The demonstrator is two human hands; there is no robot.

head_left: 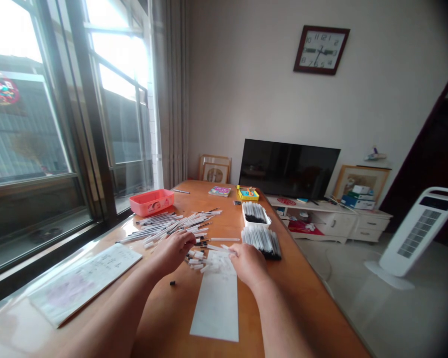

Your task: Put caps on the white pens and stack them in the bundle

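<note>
My right hand (249,262) is closed in a pinch on a thin, clear pen barrel (226,247), its tip pointing left above a white paper strip (216,311). To its left, my left hand (176,249) reaches to the edge of the loose pen parts with curled fingers; what they hold, if anything, is hidden. White caps (197,262) lie scattered beside that hand, and one black cap (172,283) lies apart on the wood. Beyond spreads a pile of pen barrels and refills (182,222). Just past my right hand stands a dense bundle of clear pens with black ends (260,241).
A white tray (268,222) of pens sits behind the bundle. A pink basket (152,203) stands at the left table edge, with a notebook (93,278) nearer. Farther back are a booklet (219,191) and a yellow box (248,193). The table's right edge drops to the floor.
</note>
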